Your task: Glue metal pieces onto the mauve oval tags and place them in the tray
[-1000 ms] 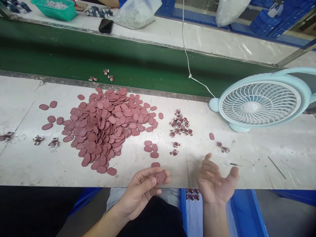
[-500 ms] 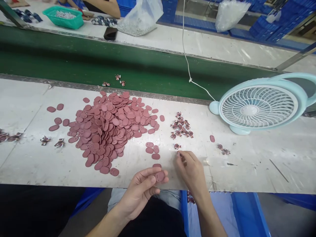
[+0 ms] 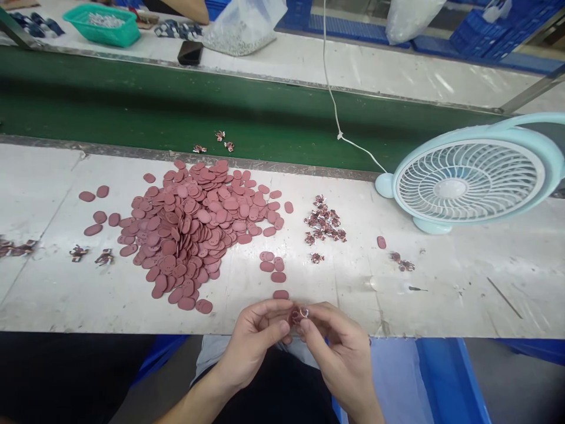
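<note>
My left hand (image 3: pixel 253 338) pinches a dusty-pink oval disc (image 3: pixel 293 319) between thumb and fingers, just over the table's front edge. Meeting it there, my right hand (image 3: pixel 339 347) has its thumb and forefinger closed on a small dark-red and white piece (image 3: pixel 304 312), which touches or overlaps the disc; fingers hide part of both. Several loose oval discs (image 3: pixel 278 277) lie beyond my hands. A large heap of the same discs (image 3: pixel 189 218) spreads to the left. Ahead to the right is a small pile of dark-red and white pieces (image 3: pixel 324 221).
A light-blue fan (image 3: pixel 470 179) stands at the right, its white cord (image 3: pixel 334 112) running across the green belt (image 3: pixel 273 126). A blue bin (image 3: pixel 445 377) is below the table edge. Across the belt are a green basket (image 3: pixel 126 36), a phone (image 3: pixel 190 53) and a clear bag (image 3: pixel 245 35).
My right hand has come left and nearer from beside the small pile, bringing a small dark-red and white piece to the disc in my left hand. The view has shifted slightly.
</note>
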Tool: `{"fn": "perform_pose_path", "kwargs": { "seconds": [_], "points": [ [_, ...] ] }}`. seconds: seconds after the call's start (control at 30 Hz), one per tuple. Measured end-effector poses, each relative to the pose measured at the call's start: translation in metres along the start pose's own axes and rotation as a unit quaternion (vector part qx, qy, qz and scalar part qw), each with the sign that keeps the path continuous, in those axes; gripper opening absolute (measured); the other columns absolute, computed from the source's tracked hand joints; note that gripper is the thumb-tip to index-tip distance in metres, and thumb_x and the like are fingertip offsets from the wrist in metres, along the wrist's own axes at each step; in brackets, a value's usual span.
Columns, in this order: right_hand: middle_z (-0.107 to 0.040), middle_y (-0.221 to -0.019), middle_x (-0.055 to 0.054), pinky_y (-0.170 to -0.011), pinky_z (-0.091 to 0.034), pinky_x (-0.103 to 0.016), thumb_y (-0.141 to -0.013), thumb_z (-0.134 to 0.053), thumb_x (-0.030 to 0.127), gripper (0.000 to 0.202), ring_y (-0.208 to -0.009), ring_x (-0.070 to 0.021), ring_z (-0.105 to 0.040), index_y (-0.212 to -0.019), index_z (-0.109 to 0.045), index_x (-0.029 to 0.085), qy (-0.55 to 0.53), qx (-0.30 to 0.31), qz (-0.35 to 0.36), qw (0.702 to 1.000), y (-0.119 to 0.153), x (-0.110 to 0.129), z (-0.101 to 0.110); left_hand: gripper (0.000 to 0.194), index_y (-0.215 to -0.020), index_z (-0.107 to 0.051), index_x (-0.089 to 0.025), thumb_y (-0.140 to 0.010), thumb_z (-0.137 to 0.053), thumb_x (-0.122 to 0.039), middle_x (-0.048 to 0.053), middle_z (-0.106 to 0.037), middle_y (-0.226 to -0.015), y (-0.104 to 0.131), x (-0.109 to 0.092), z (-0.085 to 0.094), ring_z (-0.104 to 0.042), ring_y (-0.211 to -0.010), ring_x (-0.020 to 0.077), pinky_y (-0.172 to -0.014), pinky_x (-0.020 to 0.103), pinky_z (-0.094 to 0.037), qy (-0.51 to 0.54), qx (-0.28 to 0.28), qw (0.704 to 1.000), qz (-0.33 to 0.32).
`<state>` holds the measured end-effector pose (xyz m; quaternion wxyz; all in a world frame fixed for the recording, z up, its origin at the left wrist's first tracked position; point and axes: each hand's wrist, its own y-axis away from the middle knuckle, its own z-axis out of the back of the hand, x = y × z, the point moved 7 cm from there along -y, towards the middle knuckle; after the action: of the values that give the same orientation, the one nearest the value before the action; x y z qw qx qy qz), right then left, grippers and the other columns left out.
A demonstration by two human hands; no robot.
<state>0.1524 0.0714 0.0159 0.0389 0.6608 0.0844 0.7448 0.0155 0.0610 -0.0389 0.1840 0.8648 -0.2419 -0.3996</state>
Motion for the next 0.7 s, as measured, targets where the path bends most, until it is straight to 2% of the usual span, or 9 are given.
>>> {"fn": "perform_pose_path", "kwargs": {
  "seconds": [0.13, 0.23, 0.27, 0.5, 0.7],
  "points": [
    [-0.071, -0.101, -0.005, -0.072, -0.062, -0.032, -0.093, -0.064, 0.021, 0.02, -0.085, -0.0181, -0.07, -0.11, -0.073, 0.028, -0.014, 0.006, -0.009, 1.0, 0.0002, -0.0008, 0.0006, 0.02, -0.094, -0.078, -0.022, -0.075, -0.083, -0.021, 0.003, -0.079, -0.094, -0.0001, -0.0018, 0.0005, -0.067, -0.077, 0.0129, -0.064, 0.021, -0.055, 0.007, -0.01, 1.0, -0.001],
    [-0.07, -0.104, -0.005, -0.073, -0.062, -0.032, -0.094, -0.064, 0.022, 0.021, -0.087, -0.0184, -0.07, -0.112, -0.073, 0.029, -0.017, 0.018, -0.018, 1.0, 0.0006, -0.0019, 0.0006, 0.006, -0.077, -0.077, -0.019, -0.076, -0.082, -0.022, 0.0, -0.075, -0.077, -0.0004, -0.0014, -0.0038, -0.063, -0.065, 0.0088, -0.062, 0.019, -0.052, 0.01, -0.004, 1.0, -0.01],
    [-0.07, -0.101, -0.005, -0.072, -0.062, -0.032, -0.094, -0.064, 0.022, 0.021, -0.086, -0.0179, -0.07, -0.112, -0.073, 0.029, -0.015, 0.021, -0.019, 0.999, 0.0006, -0.002, 0.0007, 0.008, -0.072, -0.076, -0.018, -0.077, -0.082, -0.022, 0.0, -0.074, -0.075, -0.0004, -0.0009, -0.0055, -0.061, -0.063, 0.0079, -0.062, 0.019, -0.051, 0.01, -0.003, 1.0, -0.016],
    [-0.069, -0.097, -0.003, -0.07, -0.061, -0.029, -0.095, -0.063, 0.02, 0.021, -0.084, -0.0162, -0.07, -0.112, -0.071, 0.029, -0.018, 0.021, -0.002, 1.0, 0.0023, 0.0008, 0.0038, 0.009, -0.069, -0.078, -0.018, -0.076, -0.081, -0.023, 0.005, -0.078, -0.097, 0.0017, 0.0059, -0.006, -0.065, -0.074, 0.0116, -0.064, 0.02, -0.05, 0.006, -0.025, 0.999, -0.031],
    [-0.069, -0.096, -0.003, -0.07, -0.06, -0.027, -0.094, -0.064, 0.02, 0.02, -0.083, -0.0157, -0.069, -0.11, -0.072, 0.028, 0.024, 0.039, 0.006, 0.999, 0.0009, 0.0073, 0.0089, 0.01, -0.07, -0.079, -0.018, -0.077, -0.08, -0.025, 0.008, -0.078, -0.096, 0.0011, 0.0042, -0.0089, -0.067, -0.082, 0.0172, -0.064, 0.023, -0.051, -0.022, -0.015, 0.999, -0.02]
  ]
}}
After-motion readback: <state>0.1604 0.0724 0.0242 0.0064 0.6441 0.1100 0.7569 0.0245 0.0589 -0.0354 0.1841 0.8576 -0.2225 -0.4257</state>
